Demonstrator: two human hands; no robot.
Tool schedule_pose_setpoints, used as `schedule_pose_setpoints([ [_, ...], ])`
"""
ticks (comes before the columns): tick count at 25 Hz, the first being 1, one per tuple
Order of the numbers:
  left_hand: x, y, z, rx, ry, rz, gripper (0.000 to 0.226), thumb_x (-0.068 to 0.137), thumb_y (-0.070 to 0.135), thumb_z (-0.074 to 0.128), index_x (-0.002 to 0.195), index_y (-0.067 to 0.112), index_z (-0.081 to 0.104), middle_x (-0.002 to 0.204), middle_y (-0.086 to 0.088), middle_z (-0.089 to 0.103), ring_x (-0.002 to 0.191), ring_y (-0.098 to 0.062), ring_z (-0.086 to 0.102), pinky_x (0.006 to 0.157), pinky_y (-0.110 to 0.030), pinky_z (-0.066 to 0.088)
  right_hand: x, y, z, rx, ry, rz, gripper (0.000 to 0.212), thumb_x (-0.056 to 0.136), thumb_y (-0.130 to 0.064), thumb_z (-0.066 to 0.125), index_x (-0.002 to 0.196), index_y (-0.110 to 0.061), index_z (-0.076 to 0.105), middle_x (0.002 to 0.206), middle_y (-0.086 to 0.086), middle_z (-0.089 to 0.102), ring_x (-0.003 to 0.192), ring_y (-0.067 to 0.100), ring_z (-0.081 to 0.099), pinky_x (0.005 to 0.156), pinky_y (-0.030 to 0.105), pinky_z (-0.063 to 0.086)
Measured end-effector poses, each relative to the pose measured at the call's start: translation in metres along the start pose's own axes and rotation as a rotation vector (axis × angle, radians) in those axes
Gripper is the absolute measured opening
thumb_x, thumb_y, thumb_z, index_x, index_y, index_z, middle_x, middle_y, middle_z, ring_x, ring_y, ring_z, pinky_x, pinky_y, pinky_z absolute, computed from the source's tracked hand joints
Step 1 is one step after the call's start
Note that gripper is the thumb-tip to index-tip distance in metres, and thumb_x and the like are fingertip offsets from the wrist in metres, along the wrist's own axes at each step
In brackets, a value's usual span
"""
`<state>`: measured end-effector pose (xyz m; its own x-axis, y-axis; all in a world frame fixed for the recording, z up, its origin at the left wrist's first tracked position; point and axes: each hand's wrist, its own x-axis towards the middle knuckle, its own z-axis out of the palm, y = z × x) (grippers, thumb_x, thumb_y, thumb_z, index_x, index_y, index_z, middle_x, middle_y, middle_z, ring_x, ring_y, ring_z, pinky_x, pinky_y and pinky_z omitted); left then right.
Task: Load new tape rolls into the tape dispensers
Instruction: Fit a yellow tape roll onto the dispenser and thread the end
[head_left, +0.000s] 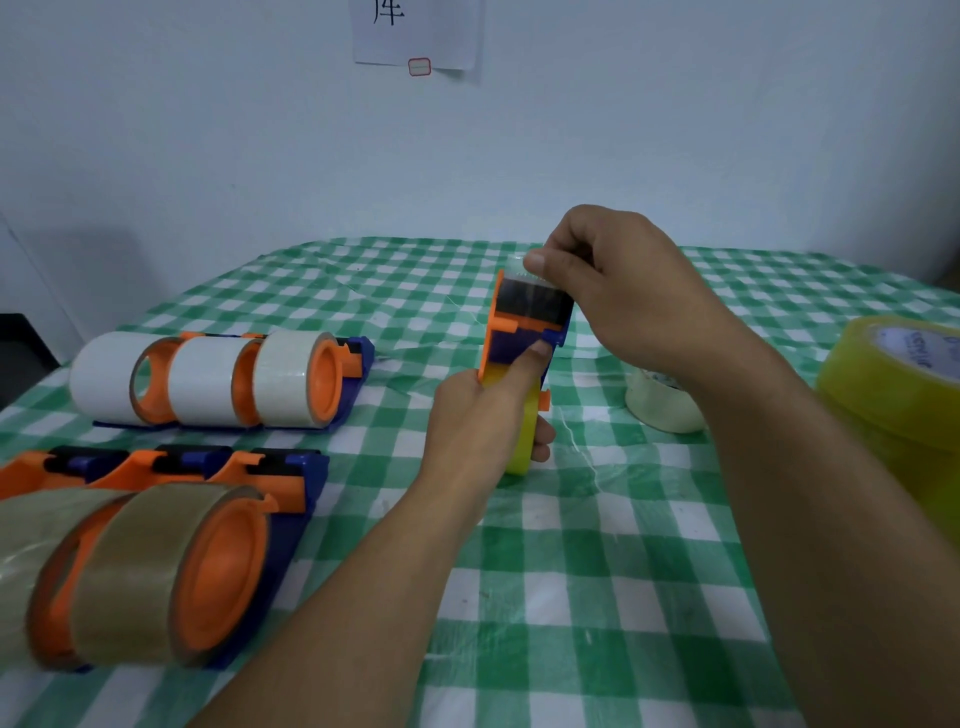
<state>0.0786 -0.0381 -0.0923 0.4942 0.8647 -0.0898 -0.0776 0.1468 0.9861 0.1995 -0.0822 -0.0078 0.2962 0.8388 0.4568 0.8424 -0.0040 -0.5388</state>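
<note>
Closest, on the left of the green checked surface (571, 571), lay a row of brown tape dispensers (156, 561). A big yellow roll (893, 384) sat at the right edge. In the middle, the left hand (483, 415) held one dispenser (524, 322) upright, fingers curled tight around the yellow tape roll (524, 441) inside it. The right hand (623, 280) pinched its top end with thumb and fingers. A small pale roll (660, 405) lay near on the right. Further back lay white tape dispensers (208, 379)
</note>
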Motion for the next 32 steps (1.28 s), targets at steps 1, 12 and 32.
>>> schedule_pose_setpoints([
  [1,0.000,0.000,0.000,-0.008,-0.005,0.003,0.035,0.088,0.043,0.072,0.080,0.009,0.068,0.062,-0.008,0.065,0.054,-0.024,0.062,0.057,-0.033,0.053,0.000,0.000,-0.001,-0.004,0.000,-0.003,0.029,0.102,-0.034,0.057,0.092,-0.008,0.060,0.065,-0.010,0.048,0.055,0.004,0.043,0.056,0.025,0.032],
  [12,-0.005,0.004,-0.002,0.021,-0.165,0.016,0.016,0.088,0.022,0.072,0.089,0.008,0.066,0.068,-0.015,0.067,0.061,-0.027,0.065,0.067,-0.039,0.057,0.001,0.009,-0.006,-0.069,0.020,-0.004,0.024,0.104,-0.030,0.053,0.094,-0.009,0.059,0.067,-0.011,0.050,0.060,0.005,0.046,0.057,0.027,0.035],
  [32,-0.009,-0.001,0.003,0.096,-0.209,0.056,0.027,0.089,0.033,0.072,0.083,0.008,0.067,0.065,-0.013,0.066,0.056,-0.022,0.064,0.055,-0.027,0.053,0.005,0.022,-0.028,0.025,0.055,0.109,0.020,0.106,-0.029,0.047,0.093,-0.015,0.053,0.097,-0.007,0.069,0.085,0.020,0.067,0.085,0.049,0.057],
])
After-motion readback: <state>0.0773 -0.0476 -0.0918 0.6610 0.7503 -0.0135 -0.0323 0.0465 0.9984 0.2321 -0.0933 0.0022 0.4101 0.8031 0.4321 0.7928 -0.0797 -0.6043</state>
